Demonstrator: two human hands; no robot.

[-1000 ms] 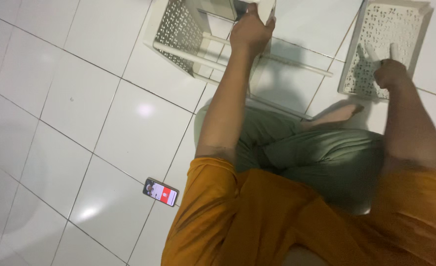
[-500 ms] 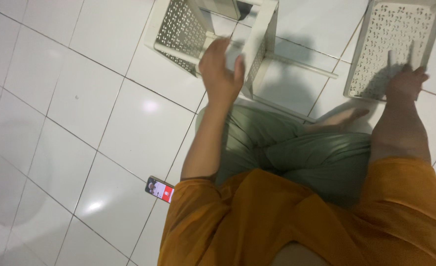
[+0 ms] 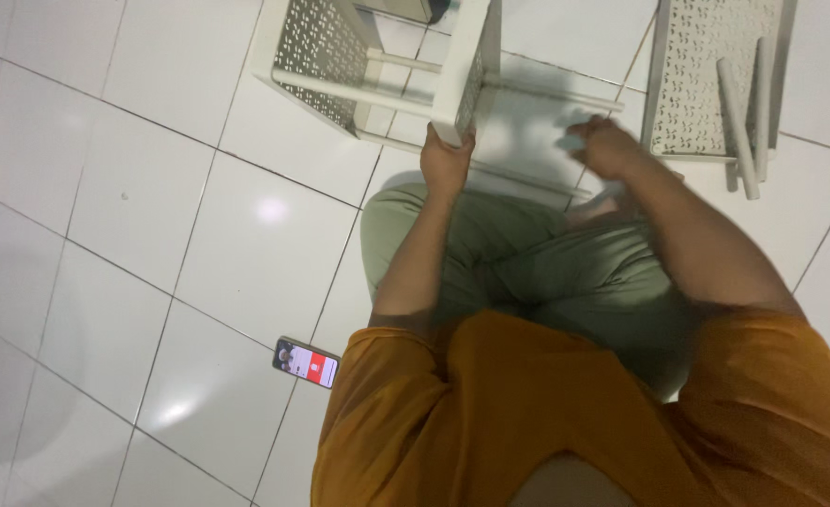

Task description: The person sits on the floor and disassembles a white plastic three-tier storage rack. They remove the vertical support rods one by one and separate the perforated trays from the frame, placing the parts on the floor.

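**A:** What is way off to the left of the fingers?

**B:** A small flat phone with a red and white screen [image 3: 306,362]. It lies on the shiny white tiled floor [image 3: 152,188], well apart from both hands.

**A:** What does the left hand [image 3: 445,161] do?

**B:** Its fingers are wrapped round the bottom end of a white plastic corner post on the cream plastic shelf frame with little holes in its sides [image 3: 377,66]. The frame sits on the floor, just above those fingers.

**A:** Is the frame heavy?

**B:** I think it is light, because it is thin plastic full of holes. It looks stiff and smooth, so it may slip. The post is a good place to hold. The holey sides look thin and might bend or crack.

**A:** And the right hand [image 3: 607,150]?

**B:** Its fingers are curled round a small pale plastic piece [image 3: 572,143]. It is blurry, so I cannot tell what the piece is.

**A:** What is to the right of those fingers?

**B:** A cream plastic tray with holes [image 3: 692,84], flat on the floor. Two pale plastic rods [image 3: 739,127] lie in it, near the fingers but not touching.
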